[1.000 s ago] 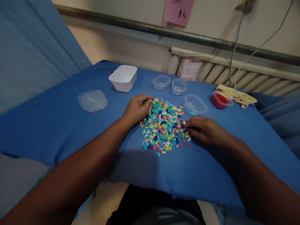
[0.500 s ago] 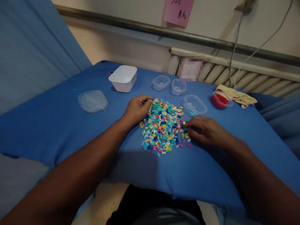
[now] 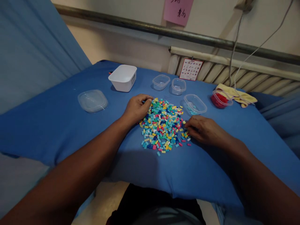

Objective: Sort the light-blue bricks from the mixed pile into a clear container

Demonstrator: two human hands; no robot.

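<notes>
A pile of small coloured bricks [image 3: 162, 126] in teal, yellow, pink and blue lies on a blue cloth-covered surface [image 3: 70, 131]. My left hand [image 3: 136, 108] rests at the pile's left edge, fingers curled with the tips pinched at the bricks. My right hand [image 3: 204, 130] lies at the pile's right edge, fingers bent and pressed among the bricks. What either hand holds is hidden by the fingers. A clear tub [image 3: 195, 104] with a few teal bricks stands just beyond my right hand.
Behind the pile stand two small clear tubs [image 3: 161, 82] [image 3: 178, 86], a white tub [image 3: 123, 77] and a clear lid [image 3: 92, 100] at left. A tub of red bricks [image 3: 219, 99] and a yellow cloth [image 3: 235, 94] sit at right. A rail and slatted headboard run behind.
My right hand has shifted slightly along the pile's right edge. My left hand has barely moved.
</notes>
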